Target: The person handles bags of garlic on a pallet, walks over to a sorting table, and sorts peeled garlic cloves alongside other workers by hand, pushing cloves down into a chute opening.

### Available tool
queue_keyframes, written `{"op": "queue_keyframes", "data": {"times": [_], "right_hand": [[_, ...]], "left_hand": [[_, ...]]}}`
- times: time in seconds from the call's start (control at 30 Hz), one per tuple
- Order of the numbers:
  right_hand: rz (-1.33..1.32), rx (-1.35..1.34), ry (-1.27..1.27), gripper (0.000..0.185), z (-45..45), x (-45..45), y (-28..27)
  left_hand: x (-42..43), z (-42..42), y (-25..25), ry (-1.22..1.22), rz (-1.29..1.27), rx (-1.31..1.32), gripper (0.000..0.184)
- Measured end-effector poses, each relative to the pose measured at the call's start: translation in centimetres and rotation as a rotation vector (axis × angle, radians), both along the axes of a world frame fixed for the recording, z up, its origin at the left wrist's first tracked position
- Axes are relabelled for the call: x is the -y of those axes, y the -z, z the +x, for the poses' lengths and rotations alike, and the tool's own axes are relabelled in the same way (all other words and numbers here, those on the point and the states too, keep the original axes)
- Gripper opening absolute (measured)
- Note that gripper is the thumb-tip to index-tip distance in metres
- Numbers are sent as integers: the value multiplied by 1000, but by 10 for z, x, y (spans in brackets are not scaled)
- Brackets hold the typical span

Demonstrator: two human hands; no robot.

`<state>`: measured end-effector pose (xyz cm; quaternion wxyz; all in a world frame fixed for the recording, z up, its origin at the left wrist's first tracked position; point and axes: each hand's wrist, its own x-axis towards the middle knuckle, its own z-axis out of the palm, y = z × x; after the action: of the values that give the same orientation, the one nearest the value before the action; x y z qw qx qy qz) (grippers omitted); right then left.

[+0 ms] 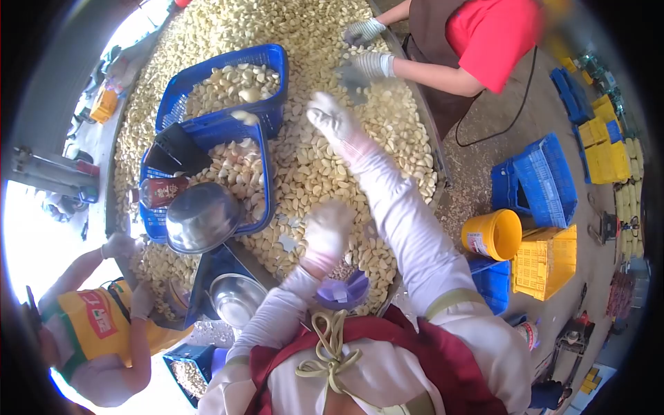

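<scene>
A wide bed of pale, garlic-clove-like pieces (318, 162) fills the work table. My left hand (328, 232), in a white glove, is low over the pieces, near a purple bowl (342, 290); motion blur hides its fingers. Farther forward, my right hand (330, 117), also gloved, is above the pieces with its fingers curled in; whatever it holds, if anything, is too small to name. Beside it on the left, one pale piece (244, 117) shows at the rim between two blue baskets (274, 90) (266, 187) that hold more pieces.
Metal bowls (202, 218) (237, 299) and a red-labelled bottle (162, 192) stand left. One co-worker's gloved hands (364, 31) (373, 64) work at the upper right; another person (97, 325) is at the lower left. A yellow bucket (505, 235) and crates (546, 263) stand on the right-hand floor.
</scene>
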<state>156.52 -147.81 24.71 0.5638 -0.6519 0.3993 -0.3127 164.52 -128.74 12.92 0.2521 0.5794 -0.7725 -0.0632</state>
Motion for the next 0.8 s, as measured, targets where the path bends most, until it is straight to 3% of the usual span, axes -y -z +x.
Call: {"op": "queue_keyframes", "data": {"times": [0.03, 0.1, 0.13, 0.17, 0.2, 0.23, 0.27, 0.3, 0.37, 0.4, 0.43, 0.47, 0.53, 0.57, 0.6, 0.63, 0.67, 0.7, 0.77, 0.8], "right_hand": [[-263, -369, 73, 79, -15, 20, 35], [-379, -1218, 45, 73, -41, -24, 53], [-383, -1234, -28, 78, -39, -51, 48], [-400, -1253, -111, 83, -36, -71, 39], [-410, -1256, -135, 83, -40, -86, 40], [-439, -1256, -355, 92, -51, -103, 43], [-467, -1242, -572, 102, -62, -111, 46], [-455, -1235, -592, 102, -77, -108, 40], [-328, -1546, -401, 113, -100, -102, 20], [-321, -1541, -414, 113, -98, -111, 20], [-206, -1591, -540, 112, -96, -127, 19], [-92, -1637, -663, 111, -94, -144, 18], [-191, -1610, -906, 97, -83, -192, 48], [-309, -1504, -903, 74, -84, -219, 53], [-442, -1257, -847, 56, -91, -240, 60], [-448, -1256, -848, 56, -90, -231, 64], [-155, -1079, -692, 49, -86, -214, 68], [131, -889, -530, 44, -84, -200, 72], [119, -615, -228, 40, -84, -172, 89], [105, -520, -132, 38, -85, -159, 98]], "left_hand": [[8, 18, -2, -125, 130, -82, 48], [4, 52, -15, -261, 41, 233, 68], [-5, 64, -18, -121, 145, 309, 83], [-15, 69, -20, -139, 144, 293, 83], [-29, 74, -23, -113, 263, 405, 82], [-41, 76, -36, -67, 394, 523, 81], [-47, 80, -50, -102, 616, 515, 66], [-59, 84, -40, -105, 638, 512, 66], [-102, 92, -14, -114, 469, 538, 46], [-118, 75, -12, -158, 466, 653, 28], [-138, 67, 8, -102, 279, 672, 24], [-156, 52, 8, -100, 567, 460, 39], [-153, 27, -25, 119, 762, 385, 33], [-142, 22, -48, 272, 855, 293, 30], [-122, 23, -62, 267, 850, 294, 30], [-90, 28, -72, 302, 989, 241, 28], [-63, 33, -76, 341, 1131, 186, 25], [-48, 42, -39, 382, 783, 393, 24], [-7, 46, -51, -16, 389, 118, 39], [3, 44, -33, -13, 239, 258, 53]]}}
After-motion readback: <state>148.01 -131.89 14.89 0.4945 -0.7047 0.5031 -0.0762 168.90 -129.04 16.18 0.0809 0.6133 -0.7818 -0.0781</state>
